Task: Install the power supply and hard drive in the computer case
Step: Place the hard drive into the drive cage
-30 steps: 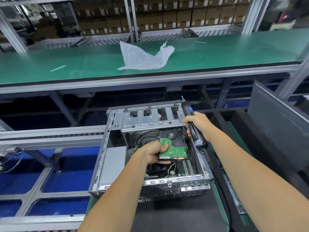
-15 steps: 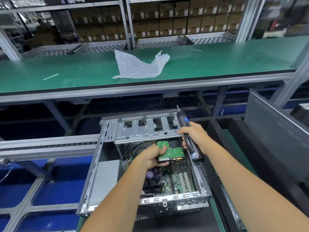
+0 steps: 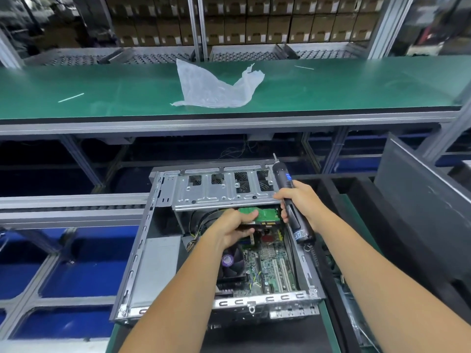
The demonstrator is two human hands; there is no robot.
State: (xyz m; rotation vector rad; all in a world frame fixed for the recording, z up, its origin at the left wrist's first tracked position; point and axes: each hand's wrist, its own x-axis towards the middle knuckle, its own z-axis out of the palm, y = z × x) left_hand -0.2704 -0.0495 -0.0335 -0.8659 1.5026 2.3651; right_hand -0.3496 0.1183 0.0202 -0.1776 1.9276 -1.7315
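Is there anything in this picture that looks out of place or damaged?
One thing: a crumpled clear plastic bag lies loose on the green conveyor belt, away from the work. Nothing looks damaged. The left hand holds the hard drive in the computer case.

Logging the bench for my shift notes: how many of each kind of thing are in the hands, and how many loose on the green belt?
Green-boarded hard drive, left hand: 1
Black electric screwdriver, right hand: 1
Clear plastic bag: 1
White thin strips: 2
Total: 5

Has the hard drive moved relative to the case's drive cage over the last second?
Yes. The hard drive, held by the left hand, has slid away from the person, partly under the drive cage.
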